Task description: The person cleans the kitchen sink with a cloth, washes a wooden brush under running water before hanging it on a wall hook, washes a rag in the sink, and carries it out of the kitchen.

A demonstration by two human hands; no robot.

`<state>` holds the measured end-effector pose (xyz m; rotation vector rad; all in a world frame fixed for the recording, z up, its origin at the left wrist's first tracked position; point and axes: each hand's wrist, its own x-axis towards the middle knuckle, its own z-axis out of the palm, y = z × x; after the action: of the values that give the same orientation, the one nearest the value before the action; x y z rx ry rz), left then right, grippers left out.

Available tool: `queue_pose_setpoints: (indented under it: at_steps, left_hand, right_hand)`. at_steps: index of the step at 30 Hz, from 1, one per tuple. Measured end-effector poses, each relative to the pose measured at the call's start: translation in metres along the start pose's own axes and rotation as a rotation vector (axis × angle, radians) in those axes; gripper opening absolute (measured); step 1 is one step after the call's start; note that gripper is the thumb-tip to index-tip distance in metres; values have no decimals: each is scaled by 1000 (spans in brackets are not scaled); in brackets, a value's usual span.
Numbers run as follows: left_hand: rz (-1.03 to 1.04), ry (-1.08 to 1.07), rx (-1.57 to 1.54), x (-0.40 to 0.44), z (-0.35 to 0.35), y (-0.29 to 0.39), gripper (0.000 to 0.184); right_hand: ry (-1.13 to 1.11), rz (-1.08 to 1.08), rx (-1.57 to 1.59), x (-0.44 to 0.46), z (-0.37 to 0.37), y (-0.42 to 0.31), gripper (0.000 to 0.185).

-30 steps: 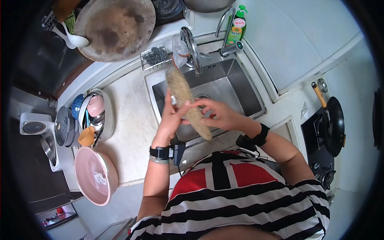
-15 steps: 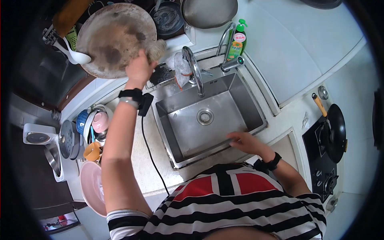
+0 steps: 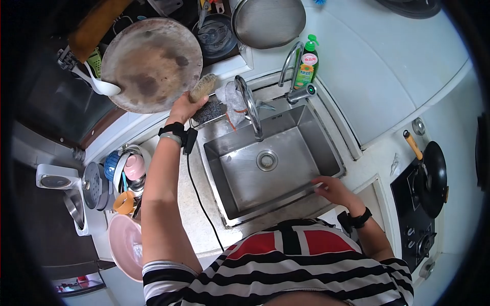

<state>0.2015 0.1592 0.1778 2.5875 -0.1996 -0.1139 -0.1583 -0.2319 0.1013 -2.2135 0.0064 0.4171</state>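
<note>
Our left hand [image 3: 186, 107] grips the loofah [image 3: 204, 87], scourer [image 3: 208, 112] just beside; our right hand [image 3: 334, 193], loosely spread, hovers by the sink [image 3: 286, 179].

This is a kitchen, and it looks like one in a home: a metal sink [image 3: 245, 178] with a curved tap [image 3: 249, 104] is set into a pale surface [image 3: 376, 149], near a green pump bottle [image 3: 306, 69]. A black stove [image 3: 416, 220] carries a dark pan [image 3: 434, 178], while a pink bowl [image 3: 135, 166], a blue bowl [image 3: 111, 164] and an orange cup [image 3: 123, 203] crowd together on the opposite side.
</note>
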Motion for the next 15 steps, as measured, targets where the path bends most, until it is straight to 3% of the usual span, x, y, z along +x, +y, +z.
queue_pose_setpoints:
  at_steps: [1,4,5,12,14,15]
  left_hand:
    - [7,9,-31,0,-1,-3,75]
    - [-72,67,-127,30,17,-51,70]
    - [-144,-21,-152,12,1,-29,64]
    - [-161,-53,-2,-9,3,-18,50]
    - [-201,-184,-480,-10,15,-26,52]
    - [-202,-181,-481,-8,17,-33,52]
  right_hand:
    - [-5,-3,0,2,-1,-3,31]
    - [22,-43,87,6,-1,-9,31]
    - [7,-47,91,8,0,-9,31]
    - [-49,9,81,10,5,-6,31]
    - [-59,-19,71,13,8,-1,31]
    - [-67,-46,61,15,10,0,31]
